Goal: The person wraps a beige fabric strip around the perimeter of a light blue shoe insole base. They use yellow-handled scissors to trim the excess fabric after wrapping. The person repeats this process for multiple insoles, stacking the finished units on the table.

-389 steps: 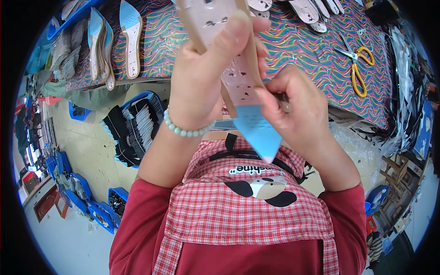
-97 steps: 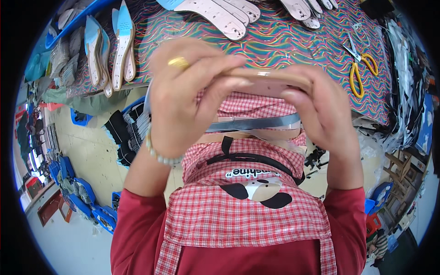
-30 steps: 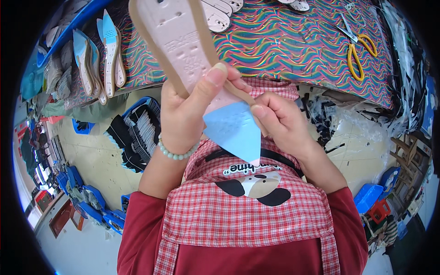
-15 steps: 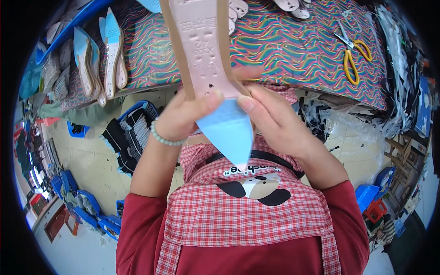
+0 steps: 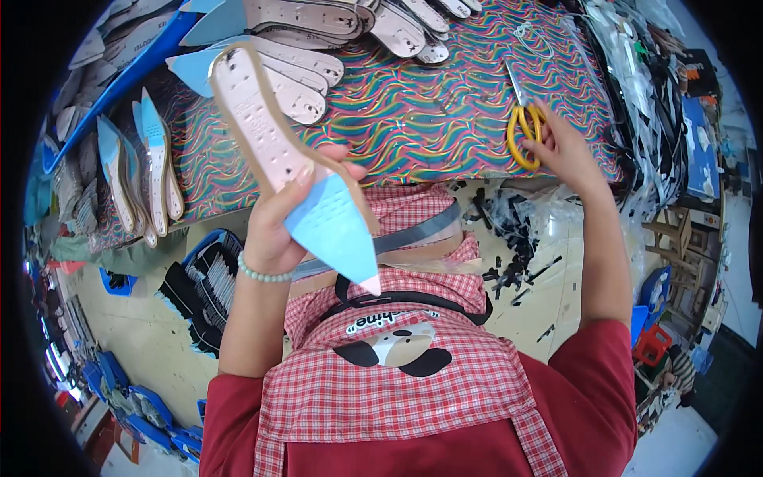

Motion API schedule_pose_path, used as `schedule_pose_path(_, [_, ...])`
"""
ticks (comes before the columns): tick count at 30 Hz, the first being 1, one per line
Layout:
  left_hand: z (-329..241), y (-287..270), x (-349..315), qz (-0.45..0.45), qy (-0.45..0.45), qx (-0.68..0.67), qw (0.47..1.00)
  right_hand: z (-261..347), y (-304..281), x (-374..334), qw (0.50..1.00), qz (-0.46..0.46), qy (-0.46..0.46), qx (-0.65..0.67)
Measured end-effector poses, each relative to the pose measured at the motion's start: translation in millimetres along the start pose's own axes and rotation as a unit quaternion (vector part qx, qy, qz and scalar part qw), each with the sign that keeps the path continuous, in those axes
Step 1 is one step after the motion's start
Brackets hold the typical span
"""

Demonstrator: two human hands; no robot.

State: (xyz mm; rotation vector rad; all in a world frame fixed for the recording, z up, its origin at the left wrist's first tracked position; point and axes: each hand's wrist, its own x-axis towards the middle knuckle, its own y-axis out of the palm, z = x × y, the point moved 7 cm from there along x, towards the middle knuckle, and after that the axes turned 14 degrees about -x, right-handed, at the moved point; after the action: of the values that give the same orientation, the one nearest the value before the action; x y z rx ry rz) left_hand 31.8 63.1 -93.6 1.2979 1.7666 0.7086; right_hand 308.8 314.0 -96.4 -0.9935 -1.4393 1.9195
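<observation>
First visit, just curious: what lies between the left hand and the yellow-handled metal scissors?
The head view shows multicoloured, wavy-patterned table covering between the left hand and the scissors.

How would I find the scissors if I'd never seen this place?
Find the table with the wavy rainbow cover. Toward its right side, the person's right hand is at the scissors, blades pointing away. Their yellow loop handles set them apart from the pale, blue-toed insoles farther left.

pale yellowish floor (image 5: 143,326) | table (image 5: 413,119) under wavy multicoloured cover | wooden furniture (image 5: 671,234) at right
</observation>
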Motion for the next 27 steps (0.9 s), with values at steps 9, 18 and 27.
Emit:
schedule_pose_path(9, [13, 18, 17, 0.02, -0.031, -0.208, 0.977, 105, 47, -63, 0.809, -0.107, 0.048, 0.576])
schedule_pose_path(18, [0, 7, -23, 0.053, -0.053, -0.162, 0.984, 224, -5, -59, 0.751, -0.079, -0.117, 0.644])
schedule_pose_path(27, [-30, 2, -29, 0.07, -0.08, -0.181, 0.978, 216, 31, -92, 0.934, -0.014, -0.251, 0.254])
